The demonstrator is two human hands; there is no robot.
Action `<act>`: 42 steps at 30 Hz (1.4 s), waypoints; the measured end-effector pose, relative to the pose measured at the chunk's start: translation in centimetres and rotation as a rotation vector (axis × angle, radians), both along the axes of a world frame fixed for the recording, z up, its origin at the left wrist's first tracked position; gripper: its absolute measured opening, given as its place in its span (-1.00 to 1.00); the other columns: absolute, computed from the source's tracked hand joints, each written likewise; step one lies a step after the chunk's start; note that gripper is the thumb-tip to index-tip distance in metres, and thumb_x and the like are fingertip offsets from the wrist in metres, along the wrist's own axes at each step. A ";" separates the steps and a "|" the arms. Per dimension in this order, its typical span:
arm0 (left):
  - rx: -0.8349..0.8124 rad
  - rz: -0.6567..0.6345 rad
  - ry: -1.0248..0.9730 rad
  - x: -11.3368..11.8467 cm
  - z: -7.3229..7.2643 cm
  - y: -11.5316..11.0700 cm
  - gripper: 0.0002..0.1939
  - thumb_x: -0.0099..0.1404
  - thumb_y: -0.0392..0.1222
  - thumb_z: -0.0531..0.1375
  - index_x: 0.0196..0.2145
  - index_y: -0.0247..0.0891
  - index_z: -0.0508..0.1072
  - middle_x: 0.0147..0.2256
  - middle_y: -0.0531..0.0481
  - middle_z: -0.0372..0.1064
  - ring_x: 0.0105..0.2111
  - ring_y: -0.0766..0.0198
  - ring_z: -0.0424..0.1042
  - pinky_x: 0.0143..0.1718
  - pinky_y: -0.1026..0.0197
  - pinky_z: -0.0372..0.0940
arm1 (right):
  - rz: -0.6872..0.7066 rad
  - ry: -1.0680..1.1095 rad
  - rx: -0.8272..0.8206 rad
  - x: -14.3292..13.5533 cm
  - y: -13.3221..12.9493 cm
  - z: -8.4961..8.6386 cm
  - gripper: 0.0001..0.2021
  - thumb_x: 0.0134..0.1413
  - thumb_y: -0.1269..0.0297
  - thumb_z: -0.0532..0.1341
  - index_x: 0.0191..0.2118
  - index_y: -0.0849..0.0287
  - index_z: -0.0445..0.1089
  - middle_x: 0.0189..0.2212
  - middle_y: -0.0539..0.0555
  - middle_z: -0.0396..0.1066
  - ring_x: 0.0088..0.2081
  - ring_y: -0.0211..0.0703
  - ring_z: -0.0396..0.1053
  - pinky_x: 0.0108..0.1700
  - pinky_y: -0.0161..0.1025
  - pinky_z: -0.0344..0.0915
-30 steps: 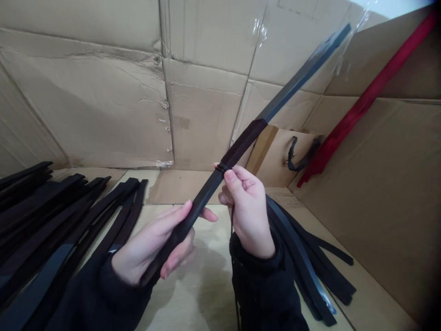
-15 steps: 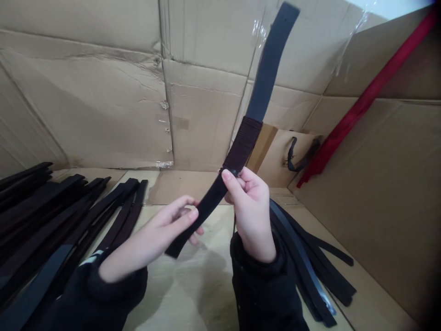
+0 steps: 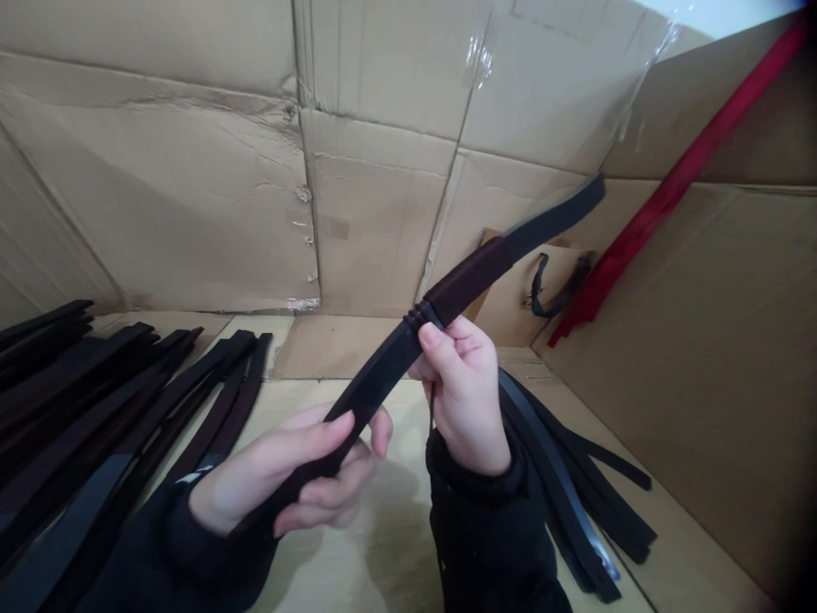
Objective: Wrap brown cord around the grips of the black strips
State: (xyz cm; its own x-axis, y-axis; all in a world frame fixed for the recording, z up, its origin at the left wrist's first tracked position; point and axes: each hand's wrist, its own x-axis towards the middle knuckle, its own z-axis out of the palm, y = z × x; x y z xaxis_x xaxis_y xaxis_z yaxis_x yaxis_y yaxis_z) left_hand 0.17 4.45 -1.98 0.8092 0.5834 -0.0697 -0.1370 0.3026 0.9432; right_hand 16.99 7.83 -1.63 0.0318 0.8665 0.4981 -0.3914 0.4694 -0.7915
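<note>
A long dark strip [image 3: 376, 375] slants across the middle, from the lower left up to the right, with a dark maroon wrapped section [image 3: 469, 277] and a grey-black far end. Around its lower part is my left hand [image 3: 325, 468], thumb on top and fingers curled beneath. My right hand [image 3: 463, 383] pinches the strip just below the maroon section, beside several thin dark cord loops [image 3: 418, 315]. A thin cord hangs down by the right wrist. The strip's near end is hidden behind my left hand and sleeve.
Many dark strips [image 3: 95, 400] lie in overlapping rows at the left. Several more strips [image 3: 574, 460] fan out at the right, by my right sleeve. Cardboard walls [image 3: 383, 213] stand behind. A paper bag with a black handle [image 3: 511, 294] and a red band [image 3: 689, 170] are at the right.
The strip has tilted, its far end dropping to the right. My left hand has slid lower along it and wrapped round it. Cord loops now show beside my right thumb.
</note>
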 end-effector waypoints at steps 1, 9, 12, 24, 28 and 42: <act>0.104 0.082 0.109 0.0 0.0 0.0 -0.69 0.32 0.11 -0.02 -0.27 -0.18 0.27 -0.68 0.26 0.03 -0.78 0.48 -0.05 -0.62 0.32 -0.03 | -0.057 -0.018 0.003 0.0 -0.1 0.1 -0.84 -0.01 0.19 0.30 -0.43 0.14 0.37 -0.68 -0.20 -0.16 -0.64 -0.42 -0.22 -0.60 -0.34 -0.19; 0.833 0.824 0.622 2.1 -1.2 0.1 -0.79 0.31 0.01 0.07 -0.33 -0.19 0.27 -0.55 0.12 0.16 -0.54 0.29 0.19 -0.48 0.25 0.01 | -0.322 -0.138 0.002 -0.5 -0.2 0.5 -0.82 -0.01 0.17 0.28 -0.33 0.16 0.41 -0.65 -0.17 -0.10 -0.61 -0.40 -0.18 -0.58 -0.32 -0.21; 0.401 0.518 0.306 1.8 -1.0 -0.2 -0.70 0.32 0.07 0.02 -0.40 -0.20 0.21 -0.60 0.20 0.01 -0.65 0.42 0.00 -0.59 0.33 -0.06 | -0.085 -0.072 -0.025 -0.3 0.0 0.2 -0.71 -0.03 0.10 0.29 -0.20 0.14 0.41 -0.68 -0.20 -0.11 -0.65 -0.41 -0.20 -0.60 -0.34 -0.18; 0.621 0.791 0.476 2.4 -1.4 0.0 -0.69 0.27 0.06 0.11 -0.49 -0.18 0.20 -0.63 0.16 0.12 -0.62 0.34 0.15 -0.58 0.30 -0.01 | -0.200 -0.120 -0.055 -0.7 0.3 0.0 -0.80 0.00 0.13 0.28 -0.40 0.15 0.35 -0.67 -0.18 -0.09 -0.62 -0.40 -0.17 -0.59 -0.35 -0.18; 0.109 0.303 0.068 1.8 -1.4 0.4 -0.54 0.33 0.21 -0.13 -0.51 -0.20 0.15 -0.78 0.28 -0.10 -0.81 0.48 -0.16 -0.65 0.33 -0.08 | 0.068 -0.057 -0.102 -0.6 0.2 0.1 -0.76 -0.01 0.10 0.28 -0.29 0.15 0.42 -0.71 -0.21 -0.12 -0.66 -0.42 -0.23 -0.61 -0.35 -0.22; 0.125 0.416 0.239 1.5 -0.9 0.5 -0.49 0.33 0.18 -0.08 -0.61 -0.22 0.21 -0.84 0.17 0.06 -0.79 0.41 0.01 -0.65 0.31 -0.02 | 0.120 -0.099 -0.057 -0.6 -0.4 0.2 -0.74 -0.08 0.11 0.34 -0.27 0.13 0.46 -0.69 -0.19 -0.03 -0.66 -0.42 -0.14 -0.61 -0.36 -0.13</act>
State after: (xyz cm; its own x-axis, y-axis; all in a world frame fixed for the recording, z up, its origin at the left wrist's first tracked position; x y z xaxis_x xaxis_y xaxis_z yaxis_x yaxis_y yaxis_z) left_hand 1.69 4.98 -2.88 0.4762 0.8692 -0.1336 0.0028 0.1504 0.9886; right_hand 16.38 7.43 -1.39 -0.1205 0.8882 0.4433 -0.3602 0.3770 -0.8533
